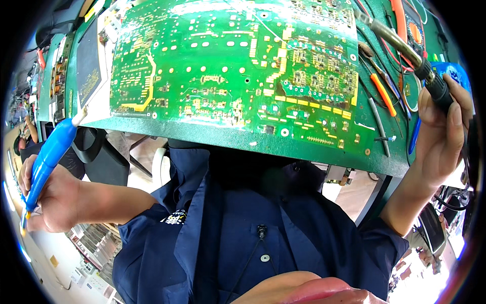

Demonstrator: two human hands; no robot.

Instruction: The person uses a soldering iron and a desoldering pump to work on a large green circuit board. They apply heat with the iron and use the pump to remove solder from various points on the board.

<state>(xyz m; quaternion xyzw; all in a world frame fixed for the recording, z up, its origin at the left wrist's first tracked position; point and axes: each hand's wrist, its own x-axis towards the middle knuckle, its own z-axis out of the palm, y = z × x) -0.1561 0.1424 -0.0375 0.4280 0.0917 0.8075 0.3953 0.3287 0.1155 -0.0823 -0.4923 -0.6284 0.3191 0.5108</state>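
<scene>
A large green circuit board lies on the green-topped bench in front of me, with rows of small parts and gold pads. My left hand is closed around a blue solder sucker, held off to the left of the bench with its pale nozzle pointing up. My right hand grips the dark handle of a soldering iron at the right. The iron's metal barrel slants up and left, over the bench beside the board's far right corner. Neither tool's tip appears to touch the board.
Right of the board lie an orange-handled tool, a grey thin rod, a brush and several cables. An orange-edged multimeter sits at the far right. A dark panel lies left of the board; a black chair stands below.
</scene>
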